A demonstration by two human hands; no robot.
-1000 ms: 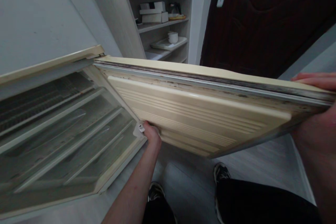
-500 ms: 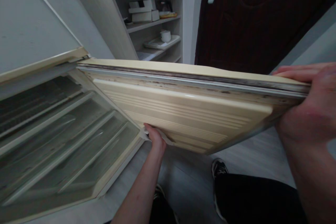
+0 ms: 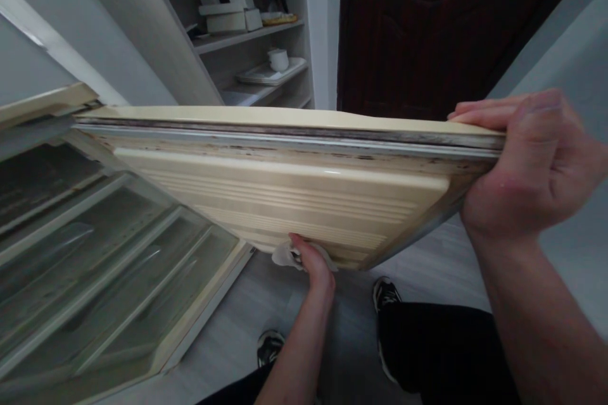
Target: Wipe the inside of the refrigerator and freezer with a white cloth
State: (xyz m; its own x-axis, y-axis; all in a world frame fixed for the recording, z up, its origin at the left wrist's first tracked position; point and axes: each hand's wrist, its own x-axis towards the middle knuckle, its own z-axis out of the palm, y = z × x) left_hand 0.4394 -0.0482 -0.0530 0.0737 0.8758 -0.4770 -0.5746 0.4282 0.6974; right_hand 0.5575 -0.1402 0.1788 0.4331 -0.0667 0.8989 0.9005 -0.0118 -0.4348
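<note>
A cream freezer door (image 3: 285,183) stands swung out from its cabinet, its ribbed inner panel facing me. Dark grime shows along the gasket (image 3: 294,134) at its top edge. My right hand (image 3: 527,158) grips the door's upper outer corner, thumb on the inner side and fingers over the top. Low down, my left hand (image 3: 313,262) is closed on a white cloth (image 3: 284,255) at the door's bottom edge. Part of the cloth is hidden behind that hand.
The freezer compartment with clear drawer fronts (image 3: 118,278) lies open at left. Shelves (image 3: 256,38) behind hold white boxes (image 3: 232,12), a white cup (image 3: 278,60) and trays. A dark red door (image 3: 427,31) is at the back. My shoes (image 3: 386,294) stand on the grey floor below.
My left hand has moved the cloth along the door's bottom edge, away from the hinge side toward the right. My right hand keeps its grip on the corner; the view has shifted right.
</note>
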